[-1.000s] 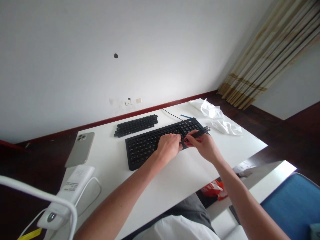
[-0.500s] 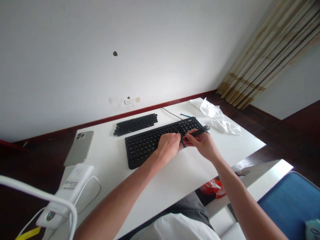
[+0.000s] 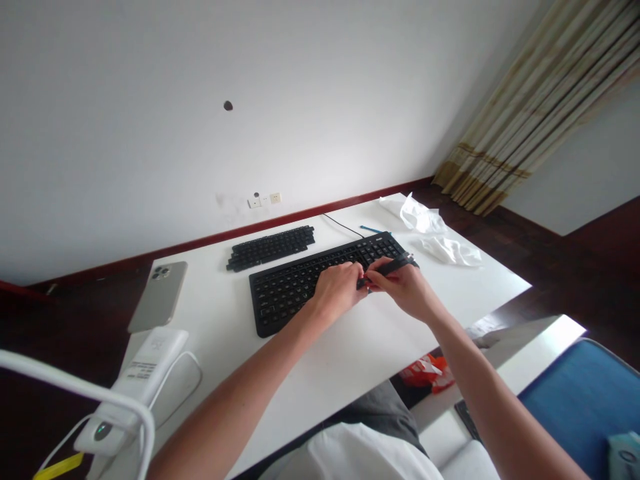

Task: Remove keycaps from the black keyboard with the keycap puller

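Right hand [image 3: 405,291]: clenched on a thin black tool [image 3: 389,267], tip low at the keys.
Left hand [image 3: 338,288]: fingers curled on the keyboard [image 3: 285,293]; whether they pinch a key cannot be told.
Advice: brace the keyboard flat on the desk [image 3: 350,347], lever gently.

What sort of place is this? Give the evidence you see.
Probably a room in a home used as a workspace: a white rectangular desk bearing a black full-size keyboard, wall sockets above a dark red skirting board, and striped beige curtains.

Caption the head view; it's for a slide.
Right hand holds a dark tool over a black keyboard.
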Tool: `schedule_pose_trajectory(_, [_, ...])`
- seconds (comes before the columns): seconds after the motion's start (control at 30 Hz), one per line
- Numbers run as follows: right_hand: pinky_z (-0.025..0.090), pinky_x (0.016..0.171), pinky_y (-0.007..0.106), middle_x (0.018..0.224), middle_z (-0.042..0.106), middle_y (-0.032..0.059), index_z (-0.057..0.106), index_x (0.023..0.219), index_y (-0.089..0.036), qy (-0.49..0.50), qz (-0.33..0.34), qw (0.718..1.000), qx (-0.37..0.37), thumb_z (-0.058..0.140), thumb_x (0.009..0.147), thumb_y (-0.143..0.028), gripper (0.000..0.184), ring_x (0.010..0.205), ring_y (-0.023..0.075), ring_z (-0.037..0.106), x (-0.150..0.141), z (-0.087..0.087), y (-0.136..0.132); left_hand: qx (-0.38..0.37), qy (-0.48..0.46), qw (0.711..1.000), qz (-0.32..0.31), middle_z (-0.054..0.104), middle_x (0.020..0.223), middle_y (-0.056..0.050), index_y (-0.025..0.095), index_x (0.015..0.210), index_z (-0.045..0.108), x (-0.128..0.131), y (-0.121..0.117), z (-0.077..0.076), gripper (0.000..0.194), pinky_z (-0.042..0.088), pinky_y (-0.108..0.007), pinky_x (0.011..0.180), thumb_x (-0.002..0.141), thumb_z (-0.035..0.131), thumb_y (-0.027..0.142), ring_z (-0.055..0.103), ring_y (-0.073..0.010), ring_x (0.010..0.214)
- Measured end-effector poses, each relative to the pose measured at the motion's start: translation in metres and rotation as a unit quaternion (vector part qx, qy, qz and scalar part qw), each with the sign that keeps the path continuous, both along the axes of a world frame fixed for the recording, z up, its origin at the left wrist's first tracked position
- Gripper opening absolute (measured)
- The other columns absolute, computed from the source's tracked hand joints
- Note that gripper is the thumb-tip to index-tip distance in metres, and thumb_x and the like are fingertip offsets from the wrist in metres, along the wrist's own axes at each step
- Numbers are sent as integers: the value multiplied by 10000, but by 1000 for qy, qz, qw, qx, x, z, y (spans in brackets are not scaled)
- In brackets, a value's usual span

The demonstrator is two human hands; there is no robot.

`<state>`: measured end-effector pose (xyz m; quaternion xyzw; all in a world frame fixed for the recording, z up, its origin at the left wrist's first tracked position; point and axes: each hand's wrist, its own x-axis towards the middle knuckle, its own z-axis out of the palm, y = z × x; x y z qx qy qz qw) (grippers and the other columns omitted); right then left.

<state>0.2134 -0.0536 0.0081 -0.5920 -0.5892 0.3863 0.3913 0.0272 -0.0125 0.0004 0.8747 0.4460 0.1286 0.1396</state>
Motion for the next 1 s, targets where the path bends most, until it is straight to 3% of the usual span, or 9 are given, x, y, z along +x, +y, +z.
schedule_pose_trajectory(0.13, [667, 751, 348, 789, 805, 46, 753, 881, -218, -47, 3, 999, 12, 745, 902, -471, 254, 824, 285, 807, -1, 5, -1, -7, 1, 1000, 14, 791, 1056, -22, 266, 1065, 694, 2, -1, -1, 229, 592, -319, 837, 965, 709, 471, 775, -252, 978])
schedule_pose_trajectory(0.4, [679, 704, 337, 829, 825, 45, 760, 871, -227, -42, 27, 997, -52, 732, 906, -399, 178, 772, 273, 823, 0, 15, 21, -6, 21, 1000, 12, 795, 1083, -56, 247, 1106, 715, 5, 0, 1, 216, 601, -367, 881, 1005, 597, 397, 775, -271, 989])
schedule_pose_trajectory(0.6, [644, 630, 290, 777, 816, 41, 780, 812, -225, -100, 34, 994, -43, 705, 927, -335, 176, 684, 249, 807, -11, 28, 26, -24, 31, 999, 16, 800, 1071, -63, 247, 1082, 751, 5, 1, 3, 232, 597, -358, 906, 996, 589, 389, 773, -271, 995])
schedule_pose_trajectory(0.8, [575, 633, 265, 747, 804, 34, 775, 814, -226, -194, 20, 981, -12, 684, 930, -333, 183, 738, 240, 799, -20, 37, 20, -23, 17, 999, 13, 793, 1124, -51, 261, 1102, 747, 6, 2, 1, 205, 597, -367, 928, 961, 634, 357, 765, -278, 1045])
schedule_pose_trajectory(1.0, [517, 613, 265, 705, 782, 8, 764, 849, -239, -214, -16, 976, 27, 661, 953, -364, 192, 708, 221, 761, -24, 32, 1, -4, 4, 1000, 13, 785, 1102, -58, 233, 1096, 688, 4, 1, 0, 251, 607, -361, 879, 962, 675, 444, 769, -281, 1021])
